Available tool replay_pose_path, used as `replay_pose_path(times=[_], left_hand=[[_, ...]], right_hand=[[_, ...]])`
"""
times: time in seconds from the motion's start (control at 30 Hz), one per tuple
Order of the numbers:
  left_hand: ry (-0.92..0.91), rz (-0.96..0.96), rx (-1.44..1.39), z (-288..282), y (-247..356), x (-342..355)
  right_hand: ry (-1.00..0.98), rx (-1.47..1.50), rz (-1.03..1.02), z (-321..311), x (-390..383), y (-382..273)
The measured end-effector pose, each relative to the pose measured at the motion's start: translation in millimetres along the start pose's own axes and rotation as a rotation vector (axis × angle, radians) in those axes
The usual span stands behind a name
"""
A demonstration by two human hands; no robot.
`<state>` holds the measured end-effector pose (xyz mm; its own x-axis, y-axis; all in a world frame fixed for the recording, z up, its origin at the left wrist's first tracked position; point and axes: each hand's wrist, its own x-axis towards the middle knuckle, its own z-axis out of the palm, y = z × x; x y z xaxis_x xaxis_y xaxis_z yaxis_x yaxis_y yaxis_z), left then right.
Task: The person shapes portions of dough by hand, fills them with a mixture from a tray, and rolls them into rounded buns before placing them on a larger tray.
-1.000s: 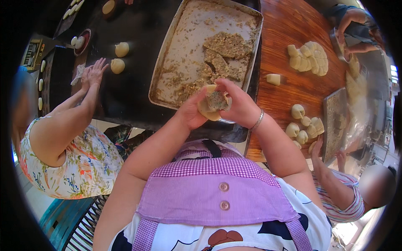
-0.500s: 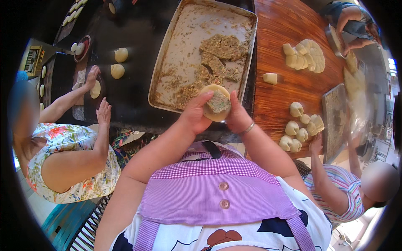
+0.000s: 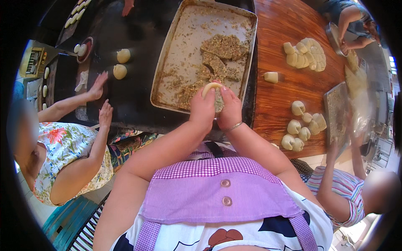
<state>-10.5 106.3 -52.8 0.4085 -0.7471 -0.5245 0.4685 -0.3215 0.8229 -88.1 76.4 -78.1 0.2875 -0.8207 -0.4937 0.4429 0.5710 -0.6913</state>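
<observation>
Dough (image 3: 212, 86), curved over its filling (image 3: 218, 102), sits pinched between my left hand (image 3: 202, 105) and right hand (image 3: 230, 109), above the tray's (image 3: 171, 62) near edge. It looks light, soft and easily torn, so I'd grip gently by the rim, without squeezing the filling.

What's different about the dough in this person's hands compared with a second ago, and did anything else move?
The dough round, earlier open beneath its filling, is now folded upward; the left hand and right hand have closed in around it, neither letting go. At right, a co-worker's hand has moved rightward from the dough pieces. The large tray and two dough balls stayed put.
</observation>
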Motion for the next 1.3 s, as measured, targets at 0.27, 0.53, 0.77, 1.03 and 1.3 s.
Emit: replay_pose_path(times=[0.27,0.53,0.77,1.03,1.3], left_hand=[[-0.405,0.045,-0.388,-15.7,-1.0,17.4],[-0.069,-0.314,-0.55,-2.0,15.3,-7.5],[-0.062,-0.229,-0.428,-4.0,22.2,-2.8],[-0.003,0.05,-0.186,4.1,-0.2,13.6],[0.112,0.032,-0.055,9.8,7.3,29.7]], right_hand=[[0.08,0.285,0.112,16.4,2.9,-22.3],[-0.217,-0.315,-0.074,-5.2,-1.5,-19.8],[-0.161,-0.272,-0.186,12.0,-23.2,-25.3],[-0.091,-0.415,-0.636,19.1,-26.1,-10.6],[-0.08,-0.415,-0.602,10.7,4.7,-4.1]])
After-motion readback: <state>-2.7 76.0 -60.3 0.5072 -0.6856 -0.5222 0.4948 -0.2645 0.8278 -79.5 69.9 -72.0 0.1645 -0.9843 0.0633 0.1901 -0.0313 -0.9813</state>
